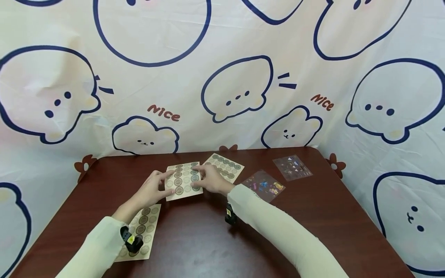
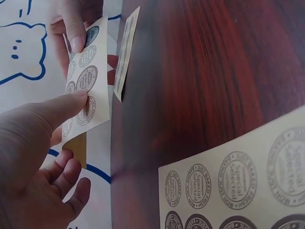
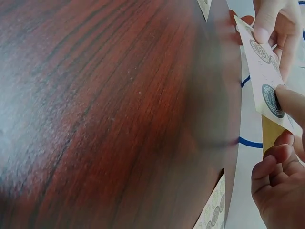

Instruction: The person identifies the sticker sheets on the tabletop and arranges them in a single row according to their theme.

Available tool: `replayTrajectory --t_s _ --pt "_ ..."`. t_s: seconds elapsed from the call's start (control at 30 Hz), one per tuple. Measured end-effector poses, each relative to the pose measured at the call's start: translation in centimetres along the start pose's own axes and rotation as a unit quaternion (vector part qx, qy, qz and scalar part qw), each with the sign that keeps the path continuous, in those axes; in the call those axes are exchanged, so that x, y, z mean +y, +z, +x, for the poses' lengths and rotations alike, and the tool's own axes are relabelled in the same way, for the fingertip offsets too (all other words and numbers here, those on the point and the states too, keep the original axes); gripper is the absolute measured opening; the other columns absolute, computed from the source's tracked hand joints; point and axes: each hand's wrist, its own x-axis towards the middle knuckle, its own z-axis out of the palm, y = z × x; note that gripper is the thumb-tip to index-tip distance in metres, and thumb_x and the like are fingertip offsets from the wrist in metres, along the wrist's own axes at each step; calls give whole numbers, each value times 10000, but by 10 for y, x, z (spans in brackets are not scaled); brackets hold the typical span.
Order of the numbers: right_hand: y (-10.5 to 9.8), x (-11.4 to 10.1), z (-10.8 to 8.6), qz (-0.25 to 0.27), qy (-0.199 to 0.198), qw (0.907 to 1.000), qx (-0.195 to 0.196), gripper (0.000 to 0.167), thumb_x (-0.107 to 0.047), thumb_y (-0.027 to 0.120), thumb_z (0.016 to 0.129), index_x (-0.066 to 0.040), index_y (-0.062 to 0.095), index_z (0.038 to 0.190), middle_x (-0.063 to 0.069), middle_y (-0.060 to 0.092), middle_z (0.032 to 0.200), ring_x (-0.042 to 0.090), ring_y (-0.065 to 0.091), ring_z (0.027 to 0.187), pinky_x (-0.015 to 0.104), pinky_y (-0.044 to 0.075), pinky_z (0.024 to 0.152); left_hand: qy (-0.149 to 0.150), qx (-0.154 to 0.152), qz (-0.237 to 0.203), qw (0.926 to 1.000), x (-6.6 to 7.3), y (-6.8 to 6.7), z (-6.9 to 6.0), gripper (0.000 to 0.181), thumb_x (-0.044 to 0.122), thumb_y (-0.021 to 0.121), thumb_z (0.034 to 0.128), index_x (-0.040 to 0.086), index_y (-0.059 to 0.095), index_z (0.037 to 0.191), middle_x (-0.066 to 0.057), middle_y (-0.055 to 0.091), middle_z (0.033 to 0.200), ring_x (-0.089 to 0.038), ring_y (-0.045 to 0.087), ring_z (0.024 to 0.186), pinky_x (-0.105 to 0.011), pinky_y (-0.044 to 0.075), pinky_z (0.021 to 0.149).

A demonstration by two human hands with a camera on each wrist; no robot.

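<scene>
Both hands hold a cream sticker sheet [image 1: 183, 180] up off the table, tilted. Round stickers in brown, grey-green and pale tones stand in rows across it. The left hand [image 1: 150, 190] pinches its left edge, thumb on the printed face and fingers behind. On the opposite edge the right hand [image 1: 213, 180] grips the sheet the same way. The left wrist view shows the left thumb [image 2: 71, 106] pressing on the stickers. In the right wrist view, the lifted sheet [image 3: 261, 71] is seen at a steep angle, its lower corner partly hidden by the right hand.
A second round-sticker sheet [image 1: 153, 222] lies under the left forearm, partly covered. Another sheet [image 1: 226, 166] rests behind the right hand. Two clear sheets, one with colourful pieces [image 1: 265, 186] and one with small pale shapes [image 1: 292, 167], lie farther right on the brown table [image 1: 313, 216].
</scene>
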Motion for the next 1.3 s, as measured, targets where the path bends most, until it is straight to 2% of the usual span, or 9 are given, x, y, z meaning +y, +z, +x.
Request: replayTrajectory --t_s 0.23,0.47,0.53,0.63,0.77,0.93,1.13,1.3 --pt "-1 -2 -7 -409 -185 9988 -214 611 -218 795 885 -88 568 1438 -1 546 756 75 456 639 192 379 591 -73 -4 -61 10000 2 0 -9 660 240 768 906 60 503 1484 -189 505 1183 -290 488 1017 -329 401 761" --pt "-3 -2 -12 -692 -228 9969 -313 596 -271 775 904 -106 571 1439 22 605 955 79 479 725 204 399 679 -64 69 -155 9998 4 2 -11 649 224 775 897 62 519 1471 -163 510 1173 -288 488 1018 -326 397 771" --pt "-4 -2 -13 -778 -250 9961 -343 599 -281 775 904 -108 570 1440 7 605 926 74 471 724 202 396 691 -21 96 -177 9998 4 3 -12 641 217 779 891 55 531 1460 -162 517 1159 -295 492 1011 -326 397 772" --pt "-5 -3 -15 -879 -294 9948 -426 616 -283 777 902 -98 559 1448 -7 571 785 75 457 657 205 386 632 0 93 -204 9997 5 3 -13 634 215 779 888 55 539 1453 -160 524 1159 -306 499 1016 -331 401 775" --pt "-7 -4 -18 -1064 -376 9922 -531 639 -288 780 899 -88 545 1458 -52 511 702 61 427 606 196 360 593 -1 63 -201 9998 6 3 -16 633 222 775 892 59 537 1455 -160 531 1170 -304 504 1024 -338 405 780" --pt "-9 -7 -22 -1278 -421 9890 -616 653 -311 775 903 -95 533 1470 -62 478 692 63 384 578 197 341 598 60 65 -164 9998 7 3 -18 631 223 773 893 60 537 1456 -164 532 1167 -297 505 1017 -337 403 770" --pt "-10 -7 -25 -1273 -491 9887 -624 659 -310 773 905 -89 525 1474 -26 507 701 48 395 560 192 336 567 49 85 -205 9997 10 2 -21 624 227 777 891 68 547 1449 -150 533 1153 -288 503 1013 -331 404 767" --pt "-11 -6 -29 -1315 -475 9880 -653 663 -324 772 904 -109 524 1479 -36 493 707 64 401 587 201 341 574 151 119 -266 9995 11 5 -25 614 217 788 883 72 563 1435 -132 542 1115 -281 498 988 -318 396 753"
